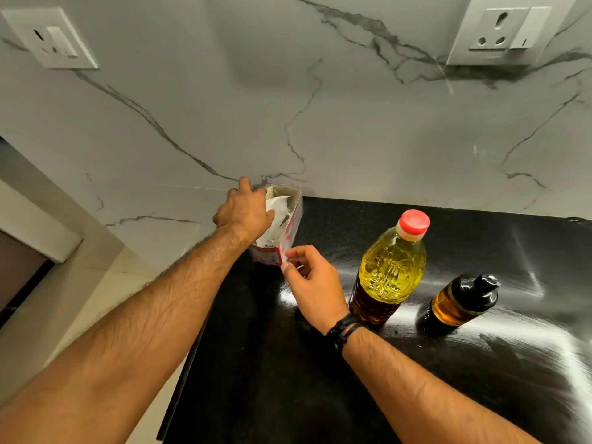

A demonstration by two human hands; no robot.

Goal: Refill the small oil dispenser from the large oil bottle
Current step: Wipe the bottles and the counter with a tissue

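Observation:
The large oil bottle [390,267] is clear plastic with a red cap, full of yellow oil, and stands upright on the black counter. Right of it stands the small oil dispenser [458,302], dark with a black cap on and amber oil inside. Both are capped and untouched. My left hand [245,209] reaches into an open red-and-white tissue box [288,232] by the wall, its fingers curled on a white tissue [278,203]. My right hand [309,280] is at the box's near corner, thumb and forefinger pinching its edge, just left of the large bottle.
The black counter [320,363] ends at a left edge close to the tissue box, with pale floor beyond. A marble wall rises behind, carrying a socket at upper left [51,40] and another at upper right [503,33].

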